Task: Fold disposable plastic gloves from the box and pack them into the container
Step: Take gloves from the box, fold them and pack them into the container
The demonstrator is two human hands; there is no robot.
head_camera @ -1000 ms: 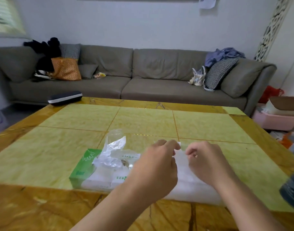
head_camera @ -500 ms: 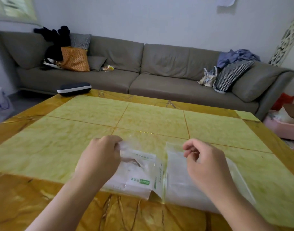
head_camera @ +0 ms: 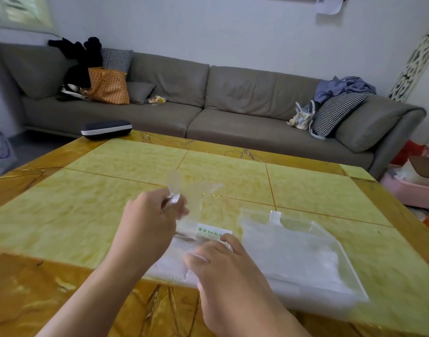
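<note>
The white glove box with green print lies flat near the table's front edge. My left hand pinches a thin clear plastic glove and holds it raised above the box's far end. My right hand presses down on the near part of the box with fingers spread. To the right of the box stands the clear plastic container, with folded clear gloves inside it.
The yellow marble table stretches away to the far side. A dark case lies at its far left corner. A grey sofa with bags and cushions runs behind it. A pink bin sits on the floor at the right.
My left hand has lifted a glove up out of the box. My right hand has moved left from the container onto the box.
</note>
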